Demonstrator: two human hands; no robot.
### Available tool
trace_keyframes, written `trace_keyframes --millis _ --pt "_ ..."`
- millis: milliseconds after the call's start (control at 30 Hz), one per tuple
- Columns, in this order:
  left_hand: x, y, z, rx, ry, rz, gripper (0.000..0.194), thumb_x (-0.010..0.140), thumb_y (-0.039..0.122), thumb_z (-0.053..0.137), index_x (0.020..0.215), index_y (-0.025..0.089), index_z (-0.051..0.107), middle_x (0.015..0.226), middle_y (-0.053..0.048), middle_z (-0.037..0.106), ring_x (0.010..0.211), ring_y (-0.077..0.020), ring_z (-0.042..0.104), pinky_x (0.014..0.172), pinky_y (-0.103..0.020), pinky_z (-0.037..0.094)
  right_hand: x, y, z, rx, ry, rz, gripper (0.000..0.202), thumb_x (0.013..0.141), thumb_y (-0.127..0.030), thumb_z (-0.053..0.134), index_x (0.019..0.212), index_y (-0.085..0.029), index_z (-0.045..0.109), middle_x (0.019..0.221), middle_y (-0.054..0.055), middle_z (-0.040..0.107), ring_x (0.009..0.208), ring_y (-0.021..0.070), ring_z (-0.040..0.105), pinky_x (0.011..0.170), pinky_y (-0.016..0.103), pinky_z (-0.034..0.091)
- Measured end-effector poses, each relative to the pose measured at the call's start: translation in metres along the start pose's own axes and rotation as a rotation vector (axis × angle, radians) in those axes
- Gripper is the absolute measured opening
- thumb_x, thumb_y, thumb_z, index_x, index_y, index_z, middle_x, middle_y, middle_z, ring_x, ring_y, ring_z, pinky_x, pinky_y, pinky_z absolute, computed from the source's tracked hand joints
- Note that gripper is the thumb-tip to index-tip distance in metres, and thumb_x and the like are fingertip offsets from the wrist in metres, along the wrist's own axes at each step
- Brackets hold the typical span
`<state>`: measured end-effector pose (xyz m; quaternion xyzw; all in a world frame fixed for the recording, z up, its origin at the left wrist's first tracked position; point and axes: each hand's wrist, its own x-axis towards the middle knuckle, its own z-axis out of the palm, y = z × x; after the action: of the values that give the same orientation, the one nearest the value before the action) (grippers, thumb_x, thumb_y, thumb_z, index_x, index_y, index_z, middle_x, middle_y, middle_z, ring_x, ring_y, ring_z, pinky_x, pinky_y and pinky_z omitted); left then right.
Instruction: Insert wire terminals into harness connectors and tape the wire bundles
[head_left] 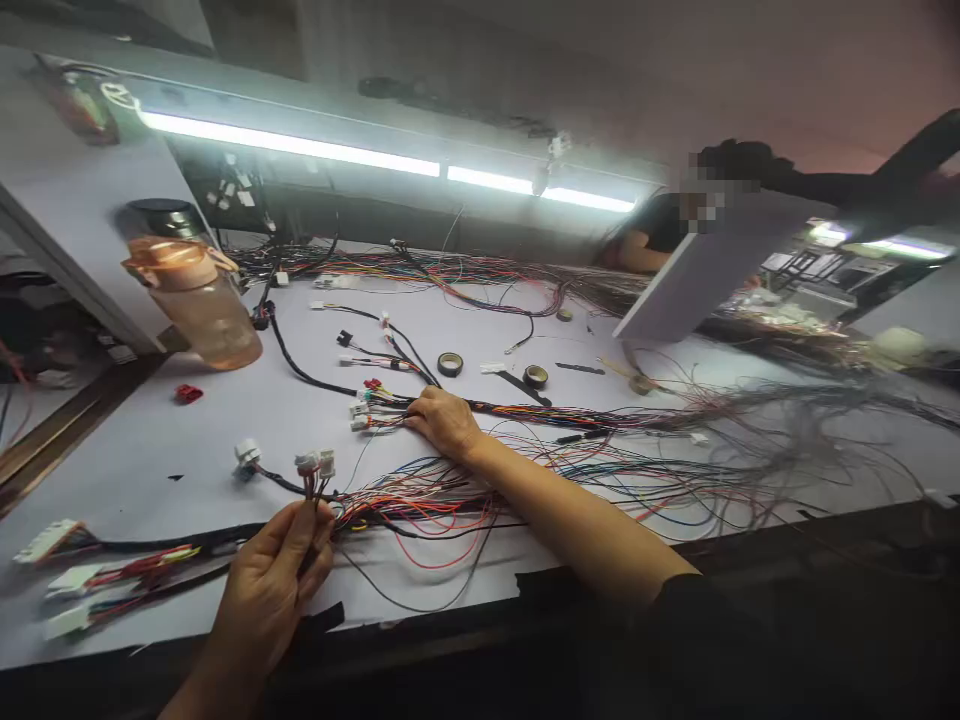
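Note:
Near the front edge of the table, my left hand (281, 565) pinches a few thin wires just below two small white connectors (315, 462), which point upward. Farther back, my right hand (442, 420) is closed around a wiring harness (510, 408), beside a cluster of white connectors (361, 415). A loose bundle of coloured wires (427, 495) runs between my hands and off to the right. To the left of my left hand lie black-wrapped branches (180, 538) ending in large white connectors (71, 580). Another white connector (247, 455) sits just behind them.
An orange-capped bottle (202, 290) stands at the back left, with a red connector (189, 393) in front. Two tape rolls, one black (450, 364), lie behind my right hand. More wires (450, 270) line the back. A person (652, 235) is partly visible behind a white panel (675, 280).

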<state>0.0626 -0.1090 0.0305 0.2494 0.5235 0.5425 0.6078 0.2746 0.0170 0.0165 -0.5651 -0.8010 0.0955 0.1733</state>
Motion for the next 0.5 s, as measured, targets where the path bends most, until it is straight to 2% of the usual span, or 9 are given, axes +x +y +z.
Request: trace_keyframes --millis 100,167,233,333,433,500 --pt "0.001 0.007 0.000 0.049 0.034 -0.078 0.042 0.041 0.034 0.091 0.073 0.019 0.069 0.070 0.002 0.063 0.055 -0.0075 0.055 0.041 -0.012 0.045 -0.008 0.013 -0.010 0.022 0.013 -0.033 0.022 0.088 -0.037 0.062 0.106 -0.027 0.071 0.103 0.000 0.070 0.092 0.0129 0.064 0.079 0.021 0.046" --pt "0.003 0.009 -0.001 0.087 0.038 -0.122 0.041 0.038 0.031 0.091 0.070 0.020 0.069 0.070 0.001 0.064 0.057 -0.0104 0.057 0.042 -0.015 0.050 -0.018 0.032 -0.023 0.023 0.065 -0.003 0.022 0.091 -0.035 0.058 0.108 -0.028 0.070 0.104 -0.002 0.071 0.096 0.0102 0.064 0.084 0.019 0.045" --pt "0.004 0.008 -0.002 0.100 0.031 -0.111 0.038 0.043 0.035 0.090 0.072 0.021 0.070 0.067 0.001 0.063 0.055 -0.0109 0.057 0.043 -0.017 0.052 -0.030 0.060 -0.042 0.006 0.140 0.080 0.023 0.094 -0.032 0.052 0.106 -0.025 0.071 0.105 0.000 0.072 0.099 0.0104 0.064 0.089 0.020 0.044" --pt "0.005 0.006 -0.003 0.093 0.022 -0.077 0.036 0.049 0.042 0.087 0.074 0.022 0.070 0.065 0.002 0.061 0.050 -0.0093 0.054 0.039 -0.016 0.049 -0.049 0.111 -0.075 -0.048 0.257 0.281 0.028 0.095 -0.026 0.046 0.107 -0.019 0.071 0.107 0.008 0.072 0.098 0.0164 0.065 0.088 0.028 0.046" --pt "0.006 0.008 -0.004 0.137 -0.012 -0.076 0.034 0.046 0.036 0.088 0.072 0.022 0.069 0.059 0.003 0.057 0.044 -0.0081 0.048 0.033 -0.016 0.043 -0.064 0.154 -0.103 -0.106 0.313 0.452 0.032 0.094 -0.023 0.044 0.110 -0.014 0.069 0.110 0.013 0.071 0.090 0.0192 0.065 0.082 0.033 0.048" --pt "0.006 0.010 -0.005 0.176 -0.034 -0.088 0.033 0.045 0.029 0.088 0.072 0.022 0.070 0.057 0.003 0.055 0.043 -0.0086 0.047 0.033 -0.016 0.043 -0.069 0.168 -0.111 -0.130 0.301 0.489 0.031 0.093 -0.025 0.046 0.111 -0.014 0.068 0.109 0.012 0.071 0.088 0.0180 0.064 0.081 0.031 0.048"
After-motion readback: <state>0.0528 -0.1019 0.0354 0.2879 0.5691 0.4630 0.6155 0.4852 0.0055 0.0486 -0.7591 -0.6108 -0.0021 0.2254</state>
